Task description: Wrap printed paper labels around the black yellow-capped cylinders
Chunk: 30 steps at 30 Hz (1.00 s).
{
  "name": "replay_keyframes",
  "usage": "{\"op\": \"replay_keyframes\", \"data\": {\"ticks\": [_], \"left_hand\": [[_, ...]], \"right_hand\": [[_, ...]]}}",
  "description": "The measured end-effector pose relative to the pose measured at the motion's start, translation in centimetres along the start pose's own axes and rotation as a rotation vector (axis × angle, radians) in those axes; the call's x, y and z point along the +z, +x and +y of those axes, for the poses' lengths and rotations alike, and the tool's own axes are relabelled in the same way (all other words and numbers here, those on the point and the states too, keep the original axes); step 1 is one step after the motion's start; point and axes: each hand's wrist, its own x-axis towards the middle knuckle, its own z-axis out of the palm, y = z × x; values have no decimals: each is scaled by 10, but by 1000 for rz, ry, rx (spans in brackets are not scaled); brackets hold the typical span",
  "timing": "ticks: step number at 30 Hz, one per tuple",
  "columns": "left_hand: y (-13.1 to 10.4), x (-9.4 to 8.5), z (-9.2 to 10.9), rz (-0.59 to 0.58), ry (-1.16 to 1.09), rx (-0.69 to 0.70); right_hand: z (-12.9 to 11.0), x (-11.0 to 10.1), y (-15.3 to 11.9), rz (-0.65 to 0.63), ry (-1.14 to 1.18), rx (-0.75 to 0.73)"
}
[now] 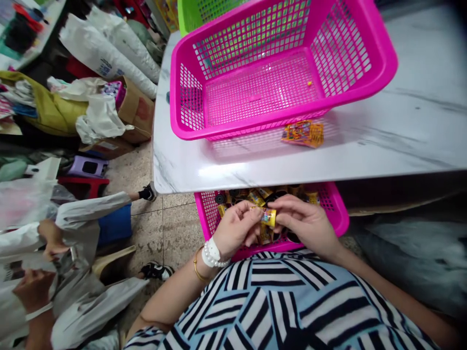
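My left hand [239,226] is closed around a small yellow cylinder [268,217] with a colourful printed label, thumb on top. At the cylinder's right end, my right hand [304,221] has its thumb and fingertips pinched against it. Both hands are over a lower pink basket [341,214] in front of my body, partly beneath the table edge. Inside it lie several similar yellow pieces [257,197] and black round parts [221,199]; my hands hide some of them.
A large pink basket [255,129] stands on the marbled white table [408,141], a green basket [188,19] behind it. Orange printed wrappers [303,133] lie near its front. At left, a person in pale clothes [87,301] sits near cardboard boxes [136,109] and white sacks [109,58].
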Motion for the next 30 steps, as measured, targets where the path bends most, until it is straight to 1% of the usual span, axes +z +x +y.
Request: {"op": "replay_keyframes", "data": {"ticks": [3,5,6,8,10,12,13,14,16,18,19,20,23,26,28,30], "left_hand": [[1,2,-1,93,58,86],[1,4,0,125,84,131],[1,5,1,132,93,138],[0,7,4,134,116,121],[-2,7,7,106,149,80],[-3,6,9,29,180,19],[-3,5,8,-15,193,-16],[-3,3,8,-56,203,-50],[-1,1,7,-110,206,-92],[2,-1,6,-119,203,-90],[3,-1,6,-120,201,-85],[4,-1,6,-116,199,-82],[5,-2,5,-112,173,-77],[5,-3,-2,-159,109,-81],[5,-4,-7,-203,59,-110],[6,-4,-10,-217,23,-122]], "right_hand": [[1,0,3,78,-19,128],[1,2,2,87,-50,154],[1,2,2,91,-69,137],[-2,2,-1,111,-144,27],[-6,0,-3,121,-303,-166],[-10,-5,-4,96,-471,-338],[-12,-7,-3,67,-515,-370],[-12,-8,-2,34,-518,-355],[-13,-10,0,-26,-414,-216],[-11,-10,2,-55,-270,-63],[-10,-9,2,-50,-218,-25],[-9,-8,2,-37,-187,-15],[-6,-6,1,-4,-172,-49],[-5,-7,0,-30,-170,-38],[-5,-9,0,-59,-173,-17],[-6,-10,-1,-74,-205,-18]]}}
